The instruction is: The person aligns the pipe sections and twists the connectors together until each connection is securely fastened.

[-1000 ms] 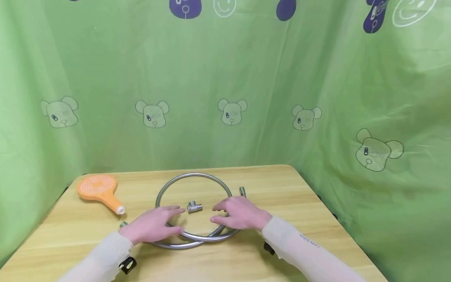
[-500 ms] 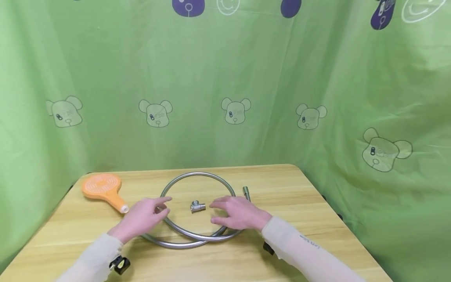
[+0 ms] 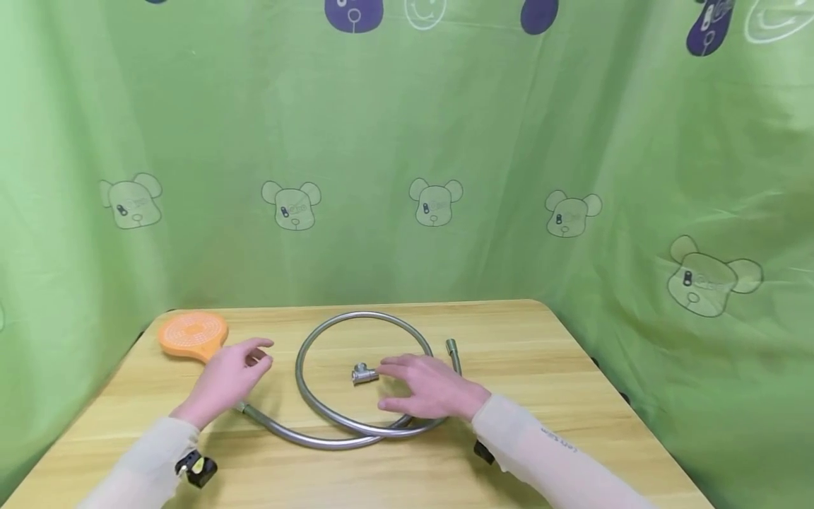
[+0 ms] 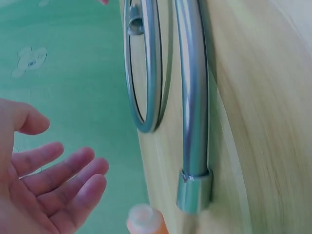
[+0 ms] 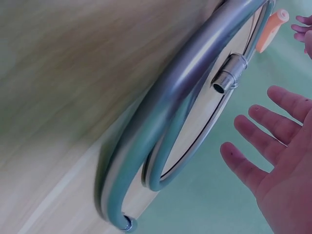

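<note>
An orange shower head (image 3: 193, 333) lies at the table's left; my left hand (image 3: 224, 378) hovers in front of its handle, hiding most of it. The left wrist view shows loosely bent fingers (image 4: 73, 190) with nothing between them. A coiled silver shower hose (image 3: 299, 367) lies in the middle, one end fitting (image 4: 194, 192) close to my left wrist. Inside the coil sits a small chrome tee valve (image 3: 364, 374). Above the coil's right side is my right hand (image 3: 427, 387), fingers relaxed and holding nothing, fingertips near the valve in the head view.
The wooden table (image 3: 509, 424) carries these parts. The hose's other end (image 3: 452, 347) points away at the right, behind my right hand. Green curtains (image 3: 369, 127) with bear prints stand behind and at both sides of the table.
My left hand has moved left, away from the hose coil to the shower head's handle, uncovering the hose's left end. The right hand stays nearly in place. The head view has shifted slightly.
</note>
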The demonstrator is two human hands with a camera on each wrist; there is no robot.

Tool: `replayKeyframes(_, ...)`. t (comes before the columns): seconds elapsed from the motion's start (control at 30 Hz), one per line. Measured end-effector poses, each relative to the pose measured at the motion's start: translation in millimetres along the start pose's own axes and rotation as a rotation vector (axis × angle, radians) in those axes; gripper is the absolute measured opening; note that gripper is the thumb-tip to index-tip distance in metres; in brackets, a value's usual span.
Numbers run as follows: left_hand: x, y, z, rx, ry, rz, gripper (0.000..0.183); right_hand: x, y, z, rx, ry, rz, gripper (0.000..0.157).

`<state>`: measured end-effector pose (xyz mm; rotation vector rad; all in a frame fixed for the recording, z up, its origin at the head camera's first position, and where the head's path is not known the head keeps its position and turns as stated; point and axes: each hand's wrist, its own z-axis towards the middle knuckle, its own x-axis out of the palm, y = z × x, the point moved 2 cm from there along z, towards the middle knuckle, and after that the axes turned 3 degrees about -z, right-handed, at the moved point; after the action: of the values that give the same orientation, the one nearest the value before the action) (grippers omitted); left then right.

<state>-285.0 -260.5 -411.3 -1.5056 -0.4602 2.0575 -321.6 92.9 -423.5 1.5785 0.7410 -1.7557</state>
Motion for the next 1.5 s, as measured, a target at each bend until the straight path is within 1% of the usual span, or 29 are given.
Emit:
replayKeyframes(0.1, -7.5, 8.6, -0.1, -0.038, -0.027, -0.019, 0.034, -1.5, 4, 2, 0.0, -0.005, 0.009, 0.073)
replayKeyframes(0.2, -14.9, 13.8, -0.7, -0.071, -0.048, -0.023, 0.036, -1.1, 6, 5, -0.006, -0.009, 0.015, 0.075)
replayKeyframes(0.33, -23.1, 21.6, 0.4, -0.106, -0.073, -0.015, 0.038, -0.4, 8, 8, -0.006, -0.005, 0.027, 0.077)
replayKeyframes(0.5, -32.1, 32.7, 2.4, -0.168, -0.095, -0.01, 0.041, -0.4, 13, 11, -0.023, -0.006, 0.036, 0.081)
replayKeyframes(0.7, -40.7, 46.5, 2.8, -0.25, -0.078, -0.017, 0.05, 0.5, 19, 18, -0.057, -0.029, 0.032, 0.082)
replayKeyframes(0.83, -42.3, 56.0, 3.3, -0.317, -0.046, -0.015, 0.057, -0.1, 24, 22, -0.06, -0.025, 0.043, 0.08)
replayKeyframes(0.97, -42.2, 66.4, 1.4, -0.398, -0.016, -0.046, 0.067, -0.9, 29, 27, -0.065, -0.012, 0.059, 0.08)
replayKeyframes(1.07, -40.5, 73.0, 0.1, -0.458, -0.005, -0.098, 0.075, -1.6, 32, 29, -0.072, -0.012, 0.062, 0.079)
replayKeyframes(1.17, -38.0, 79.6, -0.4, -0.5, -0.008, -0.171, 0.08, -2.0, 36, 32, -0.085, -0.018, 0.063, 0.078)
replayKeyframes(1.3, -33.9, 89.0, -0.1, -0.538, -0.011, -0.306, 0.082, -1.5, 42, 36, -0.114, -0.017, 0.066, 0.08)
replayKeyframes(1.5, -25.7, 98.3, 2.9, -0.626, -0.023, -0.516, 0.084, 3.7, 49, 43, -0.146, 0.008, 0.1, 0.08)
